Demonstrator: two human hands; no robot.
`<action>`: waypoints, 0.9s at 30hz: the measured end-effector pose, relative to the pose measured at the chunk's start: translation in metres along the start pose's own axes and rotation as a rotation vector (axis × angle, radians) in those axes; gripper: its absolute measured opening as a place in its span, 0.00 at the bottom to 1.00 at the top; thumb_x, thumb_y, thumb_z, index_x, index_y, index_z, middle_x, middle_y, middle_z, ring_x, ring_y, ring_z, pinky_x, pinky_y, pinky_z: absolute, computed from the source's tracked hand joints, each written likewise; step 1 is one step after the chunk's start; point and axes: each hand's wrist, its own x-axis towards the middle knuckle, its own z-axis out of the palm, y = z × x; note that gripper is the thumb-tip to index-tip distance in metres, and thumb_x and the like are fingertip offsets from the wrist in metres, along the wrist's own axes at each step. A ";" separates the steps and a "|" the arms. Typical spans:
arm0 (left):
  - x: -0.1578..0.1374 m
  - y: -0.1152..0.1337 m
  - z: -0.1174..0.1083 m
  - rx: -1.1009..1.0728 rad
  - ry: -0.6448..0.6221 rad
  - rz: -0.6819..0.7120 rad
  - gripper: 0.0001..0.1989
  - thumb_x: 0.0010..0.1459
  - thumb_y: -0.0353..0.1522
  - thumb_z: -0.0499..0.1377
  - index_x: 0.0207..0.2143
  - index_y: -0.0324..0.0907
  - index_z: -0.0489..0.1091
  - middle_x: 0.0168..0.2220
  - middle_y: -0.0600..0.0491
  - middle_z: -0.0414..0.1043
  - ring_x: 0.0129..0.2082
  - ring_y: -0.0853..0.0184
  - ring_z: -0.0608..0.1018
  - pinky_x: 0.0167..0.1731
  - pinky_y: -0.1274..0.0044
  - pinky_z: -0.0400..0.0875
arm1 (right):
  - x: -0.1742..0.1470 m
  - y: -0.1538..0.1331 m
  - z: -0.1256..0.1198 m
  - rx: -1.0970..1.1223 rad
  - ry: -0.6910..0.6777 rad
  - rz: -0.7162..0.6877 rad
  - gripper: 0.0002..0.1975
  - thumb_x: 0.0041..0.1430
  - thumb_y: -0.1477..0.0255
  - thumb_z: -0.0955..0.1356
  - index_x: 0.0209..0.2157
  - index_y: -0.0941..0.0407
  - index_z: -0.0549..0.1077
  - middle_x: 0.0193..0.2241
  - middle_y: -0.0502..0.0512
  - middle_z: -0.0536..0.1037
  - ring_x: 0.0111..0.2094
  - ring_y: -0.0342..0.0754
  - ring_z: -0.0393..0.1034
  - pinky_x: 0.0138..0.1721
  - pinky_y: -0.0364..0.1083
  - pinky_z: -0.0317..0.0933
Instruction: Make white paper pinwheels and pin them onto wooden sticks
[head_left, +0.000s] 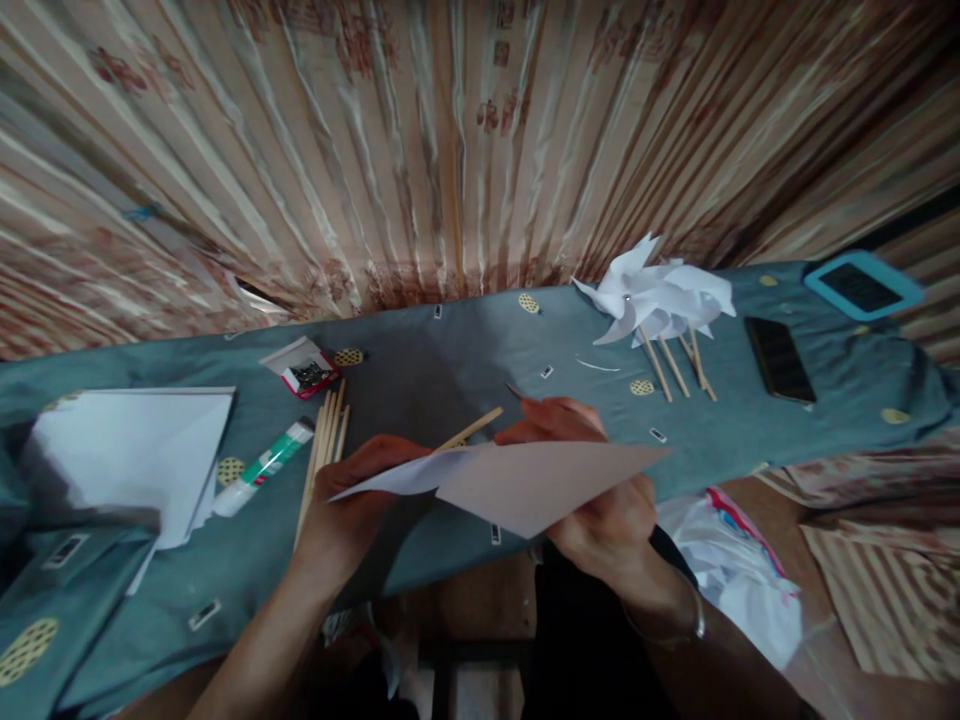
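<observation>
A folded sheet of white paper (551, 485) is held up in front of me, one part bent away from the rest. My left hand (360, 490) grips its left side, with the fingers partly hidden behind it. From behind the paper a thin wooden stick (470, 427) sticks out; which fingers hold it, I cannot tell. My right hand (600, 510) is closed at the paper's right side, and a slim dark pointed tool (514, 391) shows its tip beyond those fingers. Several finished paper pinwheels (660, 300) on wooden sticks lie at the back right.
On the green tablecloth (420, 370) are a stack of white paper (127, 450), a glue stick (262, 466), several wooden sticks (324, 435) and an open small box (307, 370) of dark bits. Rightward lie a phone (780, 358) and a blue-framed tablet (862, 285). A plastic bag (735, 570) sits below.
</observation>
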 end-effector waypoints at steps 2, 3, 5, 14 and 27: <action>-0.001 0.001 0.000 0.007 -0.017 0.004 0.08 0.41 0.36 0.67 0.25 0.41 0.81 0.28 0.47 0.77 0.28 0.61 0.77 0.28 0.74 0.72 | 0.000 0.000 0.000 0.005 0.005 -0.003 0.23 0.64 0.75 0.66 0.60 0.52 0.63 0.39 0.54 0.83 0.44 0.52 0.78 0.51 0.56 0.72; -0.001 0.001 0.000 0.013 -0.028 0.004 0.08 0.42 0.36 0.67 0.24 0.41 0.80 0.28 0.47 0.77 0.28 0.61 0.77 0.28 0.73 0.72 | 0.000 0.000 0.000 0.009 0.010 -0.002 0.24 0.64 0.75 0.66 0.61 0.51 0.63 0.39 0.53 0.83 0.44 0.52 0.78 0.51 0.56 0.72; -0.002 0.001 0.000 0.011 -0.050 0.001 0.09 0.42 0.37 0.67 0.24 0.41 0.80 0.28 0.47 0.77 0.28 0.61 0.77 0.29 0.73 0.73 | 0.001 0.001 0.001 0.013 0.022 -0.004 0.24 0.64 0.75 0.66 0.61 0.51 0.62 0.39 0.53 0.83 0.44 0.52 0.78 0.50 0.56 0.71; -0.001 -0.020 -0.009 0.040 -0.086 0.035 0.09 0.50 0.36 0.66 0.30 0.40 0.79 0.29 0.48 0.78 0.32 0.62 0.77 0.33 0.75 0.71 | 0.001 0.000 -0.001 -0.120 -0.006 0.033 0.11 0.64 0.74 0.67 0.48 0.53 0.70 0.42 0.53 0.83 0.46 0.50 0.77 0.51 0.53 0.72; -0.004 -0.023 -0.006 0.005 -0.099 0.028 0.10 0.50 0.40 0.67 0.28 0.42 0.79 0.26 0.50 0.76 0.28 0.63 0.76 0.27 0.75 0.71 | 0.002 0.002 0.001 -0.108 -0.002 0.068 0.12 0.62 0.75 0.67 0.47 0.51 0.71 0.43 0.52 0.82 0.46 0.51 0.78 0.52 0.54 0.72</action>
